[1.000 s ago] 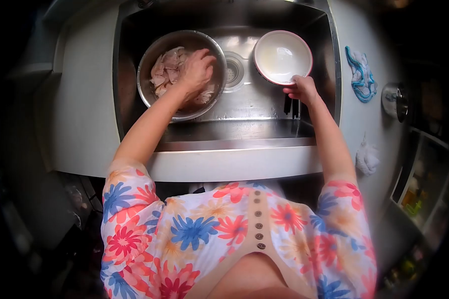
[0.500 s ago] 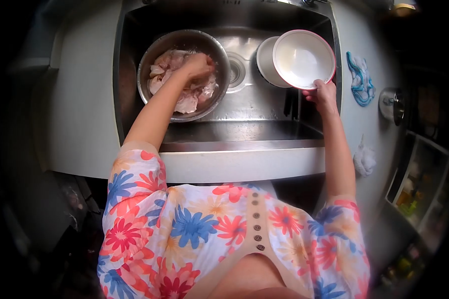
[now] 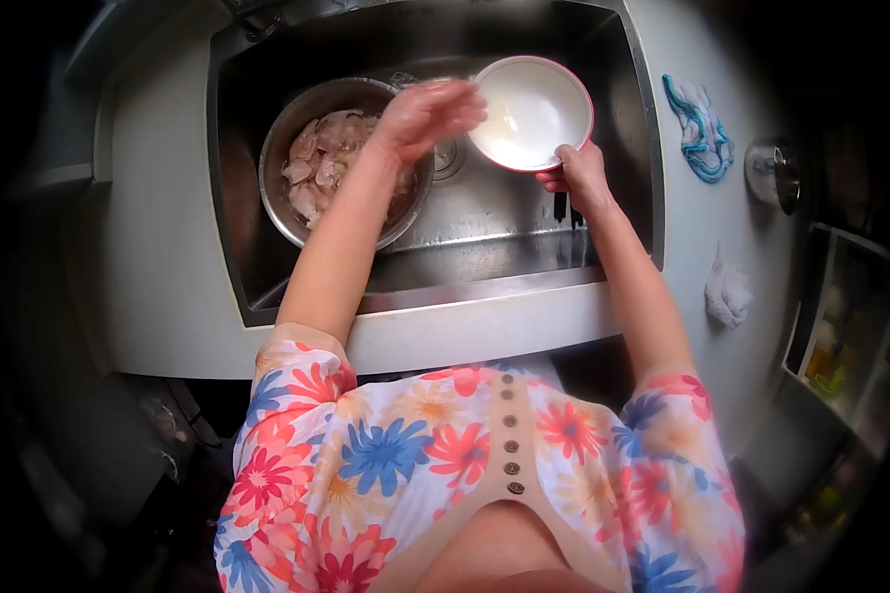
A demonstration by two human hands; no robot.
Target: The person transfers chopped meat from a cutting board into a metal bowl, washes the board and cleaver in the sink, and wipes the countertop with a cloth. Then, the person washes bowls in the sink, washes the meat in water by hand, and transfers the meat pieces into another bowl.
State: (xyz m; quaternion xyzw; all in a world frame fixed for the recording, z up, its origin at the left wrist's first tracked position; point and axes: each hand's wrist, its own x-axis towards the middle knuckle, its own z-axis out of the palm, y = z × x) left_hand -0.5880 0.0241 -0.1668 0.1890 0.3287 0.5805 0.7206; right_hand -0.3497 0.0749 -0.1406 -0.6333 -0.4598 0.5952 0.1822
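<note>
In the head view, my right hand (image 3: 580, 180) grips the near right rim of a white bowl (image 3: 532, 117) with a red edge, held over the sink. The bowl's inside faces me, with nothing visible in it but a shine. My left hand (image 3: 430, 114) is up over the far right side of a metal basin (image 3: 279, 203), its fingers stretched toward the bowl's left rim; whether they touch it I cannot tell. Pale pink pieces of raw meat (image 3: 328, 158) lie in the basin. My left hand and forearm hide part of them.
A steel sink (image 3: 494, 259) surrounds the basin, its drain (image 3: 449, 158) partly hidden. Black handle-like strips (image 3: 568, 210) show below the bowl. On the right counter lie a blue and white cloth (image 3: 699, 128), a metal container (image 3: 773, 176) and a white bundle (image 3: 728, 294).
My left hand has risen out of the meat in the basin and moved right toward the bowl. My right hand has brought the white bowl left, closer to the basin. The camera view has shifted slightly.
</note>
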